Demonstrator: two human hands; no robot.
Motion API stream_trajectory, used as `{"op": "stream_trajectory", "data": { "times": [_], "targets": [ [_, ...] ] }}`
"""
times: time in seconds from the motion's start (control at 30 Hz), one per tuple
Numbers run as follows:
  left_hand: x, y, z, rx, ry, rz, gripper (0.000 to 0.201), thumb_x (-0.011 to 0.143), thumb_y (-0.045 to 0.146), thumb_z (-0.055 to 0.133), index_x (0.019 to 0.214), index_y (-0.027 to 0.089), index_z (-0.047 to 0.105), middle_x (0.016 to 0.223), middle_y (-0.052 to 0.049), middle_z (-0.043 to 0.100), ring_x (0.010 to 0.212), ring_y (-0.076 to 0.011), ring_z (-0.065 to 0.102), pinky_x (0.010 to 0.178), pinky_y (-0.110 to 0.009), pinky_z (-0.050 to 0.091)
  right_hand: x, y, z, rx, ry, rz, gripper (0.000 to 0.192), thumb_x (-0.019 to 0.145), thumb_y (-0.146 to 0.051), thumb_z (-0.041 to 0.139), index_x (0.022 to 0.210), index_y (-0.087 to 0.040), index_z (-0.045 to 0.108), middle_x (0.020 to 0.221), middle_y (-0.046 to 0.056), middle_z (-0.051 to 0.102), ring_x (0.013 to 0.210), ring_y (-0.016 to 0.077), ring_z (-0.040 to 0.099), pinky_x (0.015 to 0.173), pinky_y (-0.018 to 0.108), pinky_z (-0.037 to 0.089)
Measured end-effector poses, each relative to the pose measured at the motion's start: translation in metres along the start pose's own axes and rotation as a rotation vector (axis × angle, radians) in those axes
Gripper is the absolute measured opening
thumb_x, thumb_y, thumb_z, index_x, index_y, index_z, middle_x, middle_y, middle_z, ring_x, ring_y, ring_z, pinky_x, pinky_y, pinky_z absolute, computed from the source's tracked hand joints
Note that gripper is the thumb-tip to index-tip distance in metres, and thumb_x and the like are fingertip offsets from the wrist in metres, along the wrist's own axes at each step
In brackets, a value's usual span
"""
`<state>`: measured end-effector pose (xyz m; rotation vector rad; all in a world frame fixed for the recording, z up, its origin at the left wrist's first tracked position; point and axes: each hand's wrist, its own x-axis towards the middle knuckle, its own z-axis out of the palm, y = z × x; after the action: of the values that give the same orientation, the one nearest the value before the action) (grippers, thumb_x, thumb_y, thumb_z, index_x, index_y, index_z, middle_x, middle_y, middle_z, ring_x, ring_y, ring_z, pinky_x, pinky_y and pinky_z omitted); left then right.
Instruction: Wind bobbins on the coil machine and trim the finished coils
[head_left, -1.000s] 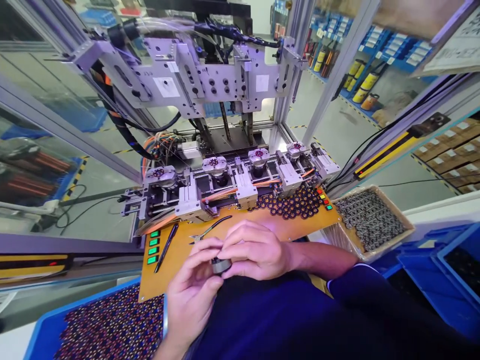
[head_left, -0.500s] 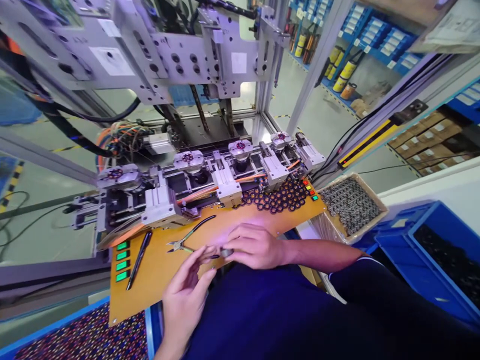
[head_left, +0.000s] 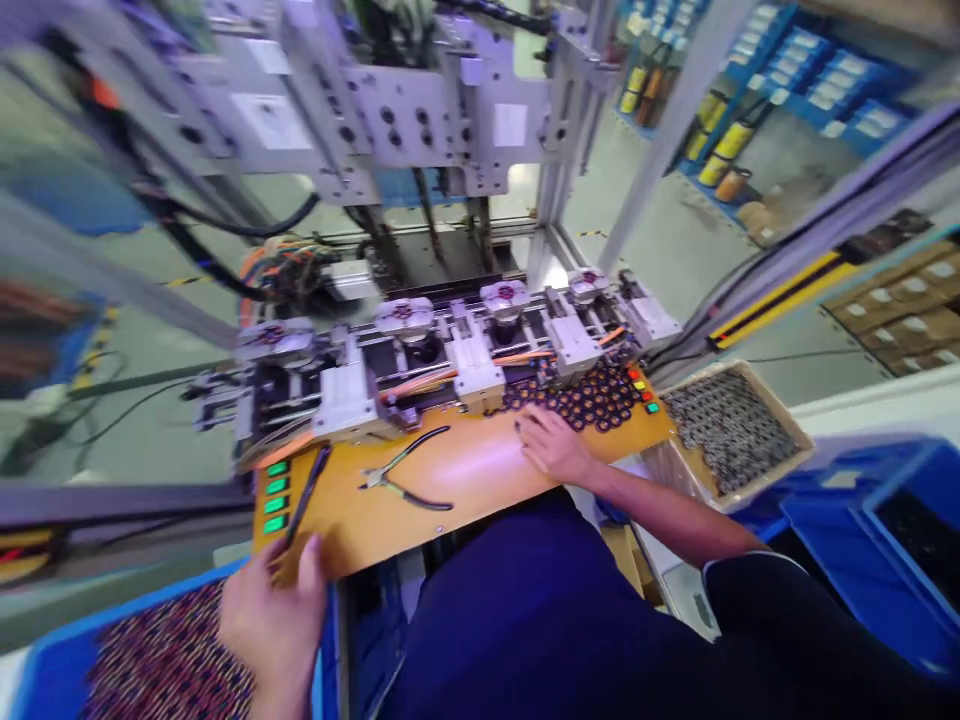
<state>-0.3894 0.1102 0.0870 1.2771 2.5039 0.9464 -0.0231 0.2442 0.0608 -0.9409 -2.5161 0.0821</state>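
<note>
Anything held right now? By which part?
Can't tell. The left hand is blurred at the near end of the black pen-like tool; the right hand has its fingertips beside the dark ring parts, no clear hold.

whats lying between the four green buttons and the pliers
A thin black tool slants there, its near end at the left hand, as the head view shows.

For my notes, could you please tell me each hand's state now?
Left hand: at the pen, blurred; grip cannot be told.
Right hand: half-curled beside the dark rings; hold cannot be told.
</note>
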Motion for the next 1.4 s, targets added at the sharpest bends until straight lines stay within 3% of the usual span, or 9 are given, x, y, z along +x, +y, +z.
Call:
{"op": "stream_trajectory", "data": {
  "times": [0.13,0.33,0.53,0.67,0.83,0.93,1.17,1.27,1.4],
  "targets": [
    [0.021,-0.027,0.011,0.171,0.063,-0.062,0.044,0.078,0.057,0.058,0.089,0.014,0.064,0.085,-0.015,0.065,0.092,-0.0349,0.059,0.094,-0.053,0.044,0.018,-0.015,0.006,0.079,0.023,0.006,0.041,0.097,-0.027,0.052,0.127,0.001,0.058,0.133,0.033,0.057,0.141,0.0413,0.041,0.105,0.066,0.042],
    [0.024,-0.038,0.024,0.229,0.109,-0.128,0.033,0.088,0.049,0.057,0.077,0.018,0.058,0.079,-0.003,0.059,0.085,-0.0204,0.057,0.089,-0.042,0.044,0.061,-0.073,0.042,0.225,-0.156,-0.165,0.071,0.081,-0.050,0.073,0.136,-0.010,0.053,0.145,0.025,0.050,0.143,0.0346,0.039,0.113,0.055,0.039],
    [0.031,-0.032,0.020,0.125,0.160,-0.232,0.030,0.083,0.048,0.062,0.081,0.018,0.058,0.085,-0.005,0.059,0.093,-0.0243,0.056,0.094,-0.048,0.042,0.102,-0.097,0.061,0.235,-0.310,-0.116,0.094,0.072,-0.059,0.077,0.142,-0.005,0.045,0.155,0.032,0.029,0.146,0.0437,0.026,0.116,0.064,0.025],
    [0.012,-0.012,0.009,-0.064,0.173,-0.260,0.045,0.076,0.056,0.062,0.095,0.015,0.060,0.101,-0.015,0.061,0.110,-0.0344,0.052,0.105,-0.057,0.034,0.103,-0.095,0.050,0.238,-0.376,-0.091,0.070,0.081,-0.046,0.072,0.137,-0.009,0.049,0.138,0.025,0.051,0.130,0.0376,0.044,0.109,0.060,0.035],
    [-0.025,0.025,0.014,-0.483,-0.207,-0.236,0.048,0.068,0.063,0.068,0.085,0.018,0.070,0.083,-0.010,0.072,0.078,-0.0258,0.066,0.083,-0.044,0.054,0.104,-0.086,0.044,0.319,-0.373,-0.086,0.044,0.076,-0.021,0.069,0.117,-0.007,0.061,0.105,0.018,0.064,0.100,0.0304,0.058,0.090,0.050,0.051],
    [-0.032,0.047,0.028,-0.745,-0.443,-0.251,0.060,0.073,0.068,0.064,0.102,0.016,0.074,0.094,-0.013,0.078,0.083,-0.0263,0.072,0.076,-0.040,0.059,0.106,-0.094,0.036,0.418,-0.299,-0.056,0.038,0.078,-0.021,0.066,0.115,-0.010,0.062,0.100,0.014,0.064,0.094,0.0261,0.060,0.086,0.043,0.054],
    [-0.027,0.073,0.021,-1.107,-0.491,-0.277,0.068,0.072,0.069,0.067,0.117,0.018,0.071,0.120,-0.016,0.072,0.114,-0.0314,0.067,0.100,-0.046,0.052,0.110,-0.131,-0.014,0.745,-0.124,-0.058,0.055,0.075,-0.031,0.072,0.126,-0.016,0.056,0.122,0.014,0.063,0.117,0.0239,0.060,0.102,0.037,0.050],
    [-0.025,0.075,0.004,-1.161,-0.541,-0.230,0.065,0.070,0.068,0.070,0.112,0.019,0.075,0.121,-0.018,0.071,0.118,-0.0351,0.064,0.102,-0.050,0.051,0.116,-0.134,-0.031,1.196,-0.331,0.237,0.058,0.075,-0.049,0.075,0.119,-0.015,0.059,0.118,0.014,0.065,0.108,0.0237,0.063,0.101,0.040,0.049],
    [-0.024,0.079,-0.012,-1.184,-0.635,-0.114,0.064,0.063,0.071,0.073,0.101,0.020,0.079,0.124,-0.019,0.069,0.119,-0.0404,0.062,0.103,-0.056,0.048,0.120,-0.131,-0.039,1.672,-0.880,0.407,0.071,0.094,-0.071,0.027,0.103,-0.009,0.061,0.084,0.012,0.066,0.067,0.0175,0.065,0.073,0.037,0.056]
  ]
}}
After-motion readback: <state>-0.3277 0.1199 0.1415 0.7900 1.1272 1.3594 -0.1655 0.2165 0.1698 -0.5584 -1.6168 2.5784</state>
